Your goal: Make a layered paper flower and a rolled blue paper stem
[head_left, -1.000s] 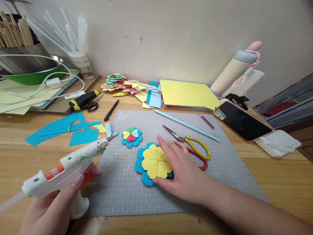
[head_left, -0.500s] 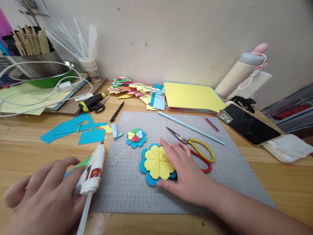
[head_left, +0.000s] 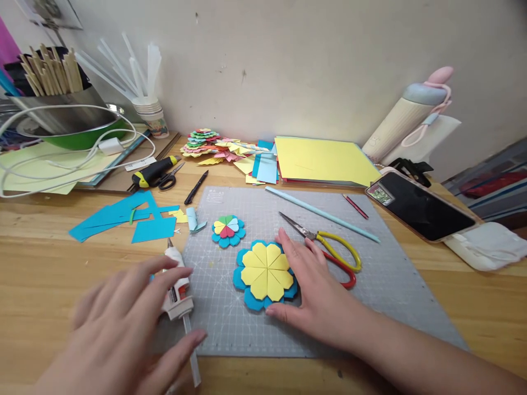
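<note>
Your right hand [head_left: 319, 299] lies flat and open against the right edge of the yellow-and-blue paper flower [head_left: 265, 273] on the cutting mat [head_left: 382, 285], your blurred left hand [head_left: 123, 323] spread open over one glue gun [head_left: 176, 282], gripping nothing, with one smaller flower [head_left: 228, 230] and two pairs of scissors beyond

Counts: 2 hands, left hand [head_left: 123, 323] & right hand [head_left: 317, 291]. 1 glue gun [head_left: 176, 285]. 2 paper flowers on 1 cutting mat [head_left: 382, 285]: big yellow flower [head_left: 265, 271], small multicolour flower [head_left: 228, 229]. 2 pairs of scissors: yellow-red scissors [head_left: 329, 247], black scissors [head_left: 167, 178]. 1 black pen [head_left: 196, 187], 1 red pencil [head_left: 355, 207], 1 pale blue straw [head_left: 321, 213], 1 phone [head_left: 420, 206], 1 bottle [head_left: 407, 118].
</note>
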{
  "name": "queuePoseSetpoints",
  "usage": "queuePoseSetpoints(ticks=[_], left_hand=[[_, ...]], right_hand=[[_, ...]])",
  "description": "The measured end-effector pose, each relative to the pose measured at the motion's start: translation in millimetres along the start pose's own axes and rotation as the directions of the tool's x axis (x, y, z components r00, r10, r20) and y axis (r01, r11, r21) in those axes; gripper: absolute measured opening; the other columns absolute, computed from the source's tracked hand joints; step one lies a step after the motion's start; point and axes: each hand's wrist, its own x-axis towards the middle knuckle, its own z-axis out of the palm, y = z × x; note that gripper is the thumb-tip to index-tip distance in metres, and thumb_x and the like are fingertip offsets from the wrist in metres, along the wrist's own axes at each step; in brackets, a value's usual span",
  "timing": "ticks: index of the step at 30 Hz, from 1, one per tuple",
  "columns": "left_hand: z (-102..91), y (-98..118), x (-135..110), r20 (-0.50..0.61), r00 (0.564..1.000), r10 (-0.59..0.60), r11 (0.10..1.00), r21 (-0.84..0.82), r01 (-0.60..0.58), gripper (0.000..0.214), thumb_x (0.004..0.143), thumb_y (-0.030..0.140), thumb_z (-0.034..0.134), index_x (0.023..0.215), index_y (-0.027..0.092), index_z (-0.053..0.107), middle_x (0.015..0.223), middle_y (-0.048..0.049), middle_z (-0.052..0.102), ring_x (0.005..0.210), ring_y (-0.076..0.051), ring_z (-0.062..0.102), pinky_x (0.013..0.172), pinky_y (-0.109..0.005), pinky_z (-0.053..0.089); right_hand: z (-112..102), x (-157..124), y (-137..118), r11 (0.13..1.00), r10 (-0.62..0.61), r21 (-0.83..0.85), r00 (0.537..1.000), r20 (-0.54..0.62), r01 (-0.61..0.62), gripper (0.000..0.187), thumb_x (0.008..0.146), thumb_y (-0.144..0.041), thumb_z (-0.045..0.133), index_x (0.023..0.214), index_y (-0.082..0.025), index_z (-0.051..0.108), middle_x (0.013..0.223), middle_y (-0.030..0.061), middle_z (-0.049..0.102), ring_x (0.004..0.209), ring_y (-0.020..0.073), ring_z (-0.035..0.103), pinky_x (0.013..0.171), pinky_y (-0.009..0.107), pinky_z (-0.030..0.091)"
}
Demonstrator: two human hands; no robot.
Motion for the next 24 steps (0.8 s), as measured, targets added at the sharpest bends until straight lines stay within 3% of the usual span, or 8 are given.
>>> queuePoseSetpoints(ticks=[3, 5, 9, 12, 17, 20, 24], left_hand=[[13.2, 20, 23, 0.062, 0.954, 0.294, 0.945, 0.133, -0.3, 0.066, 0.076, 0.051, 0.066, 0.136, 0.033, 0.045, 0.132, -0.0062, 0.059, 0.117, -0.034, 0.054, 0.096, -0.049, 0.037], [24.2, 28, 42, 0.108, 0.934, 0.341, 0.92, 0.164, -0.355, 0.076, 0.071, 0.054, 0.07, 0.137, 0.026, 0.046, 0.135, -0.0105, 0.056, 0.119, -0.036, 0.052, 0.097, -0.051, 0.038], [38.1, 36, 72, 0.265, 0.923, 0.28, 0.925, 0.183, -0.333, 0.087, 0.06, 0.059, 0.077, 0.133, 0.018, 0.053, 0.135, -0.0158, 0.053, 0.123, -0.04, 0.046, 0.1, -0.056, 0.037], [39.6, 40, 80, 0.343, 0.901, 0.268, 0.926, 0.166, -0.338, 0.08, 0.058, 0.058, 0.078, 0.127, 0.02, 0.058, 0.131, -0.0135, 0.055, 0.121, -0.038, 0.048, 0.101, -0.055, 0.037], [38.9, 45, 65, 0.31, 0.918, 0.247, 0.933, 0.18, -0.311, 0.06, 0.063, 0.05, 0.077, 0.115, 0.023, 0.063, 0.125, -0.011, 0.058, 0.118, -0.036, 0.05, 0.097, -0.053, 0.039], [41.2, 47, 51, 0.257, 0.933, 0.252, 0.939, 0.168, -0.299, 0.061, 0.066, 0.049, 0.076, 0.118, 0.022, 0.061, 0.126, -0.011, 0.058, 0.117, -0.036, 0.05, 0.096, -0.054, 0.04], [45.9, 49, 41, 0.232, 0.943, 0.238, 0.943, 0.176, -0.281, 0.062, 0.07, 0.046, 0.075, 0.124, 0.021, 0.058, 0.126, -0.0117, 0.059, 0.116, -0.035, 0.051, 0.095, -0.052, 0.041]], right_hand=[[0, 1, 1, 1.0, -0.002, 0.028, 1.0, -0.02, 0.002, 0.116, 0.078, -0.046, 0.067, 0.151, -0.024, -0.021, 0.152, 0.0175, 0.036, 0.142, 0.0381, 0.028, 0.113, 0.068, 0.011], [0, 2, 0, 0.999, 0.002, 0.05, 0.999, -0.037, 0.0, 0.116, 0.079, -0.045, 0.066, 0.15, -0.025, -0.022, 0.153, 0.0163, 0.035, 0.142, 0.0358, 0.028, 0.113, 0.067, 0.01], [1, 3, -2, 0.996, 0.016, 0.084, 0.999, -0.041, -0.013, 0.115, 0.079, -0.043, 0.066, 0.149, -0.026, -0.023, 0.151, 0.0141, 0.038, 0.142, 0.0327, 0.03, 0.114, 0.066, 0.008], [-1, 3, -1, 0.996, -0.001, 0.087, 1.0, -0.02, 0.003, 0.114, 0.079, -0.041, 0.066, 0.15, -0.026, -0.023, 0.151, 0.0146, 0.039, 0.142, 0.0329, 0.03, 0.114, 0.067, 0.007], [-11, -1, 7, 0.989, -0.139, 0.043, 0.99, 0.012, 0.139, 0.109, 0.082, -0.037, 0.062, 0.151, -0.024, -0.022, 0.157, 0.0169, 0.028, 0.144, 0.0347, 0.025, 0.113, 0.067, 0.008], [-16, -2, 12, 0.977, -0.211, 0.028, 0.977, 0.039, 0.21, 0.103, 0.085, -0.036, 0.059, 0.151, -0.024, -0.019, 0.158, 0.0163, 0.024, 0.145, 0.0337, 0.022, 0.114, 0.066, 0.008], [-15, 0, 14, 0.975, -0.219, 0.052, 0.974, 0.058, 0.217, 0.098, 0.088, -0.037, 0.057, 0.152, -0.024, -0.017, 0.157, 0.0133, 0.028, 0.146, 0.0286, 0.022, 0.116, 0.062, 0.005]])
